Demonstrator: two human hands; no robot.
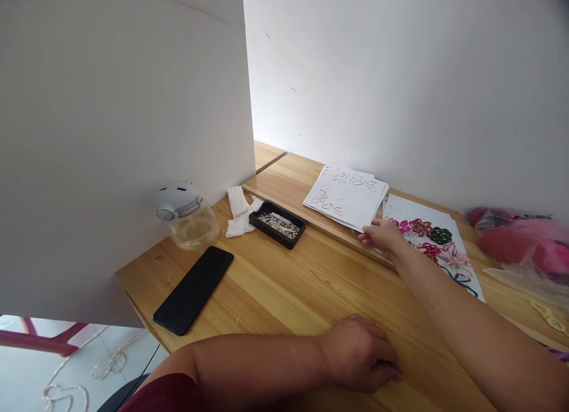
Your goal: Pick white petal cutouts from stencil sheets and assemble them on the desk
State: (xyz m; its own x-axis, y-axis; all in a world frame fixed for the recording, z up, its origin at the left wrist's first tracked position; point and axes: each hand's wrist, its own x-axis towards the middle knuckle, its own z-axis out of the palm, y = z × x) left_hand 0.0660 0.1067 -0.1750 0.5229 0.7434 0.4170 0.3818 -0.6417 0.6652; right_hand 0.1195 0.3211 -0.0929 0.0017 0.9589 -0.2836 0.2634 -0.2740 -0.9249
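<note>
My right hand point(382, 234) reaches to the back of the table and pinches the near right corner of a stack of white paper sheets point(344, 195) with line drawings of flowers. Under my right forearm lies another sheet point(448, 225) bearing colourful looped flower pieces point(430, 252) in pink, red, dark green and blue. My left hand point(362, 353) rests on the wooden table point(284, 293) near its front, fingers curled in and nothing visible in them.
A black tray point(288, 240) of small beads sits beside crumpled white tissues point(239, 207). Left of these are a clear jar point(195, 228) with a grey-white top and a black phone point(194, 288). A plastic bag point(524, 240) with pink and red material lies far right. Walls stand behind and left.
</note>
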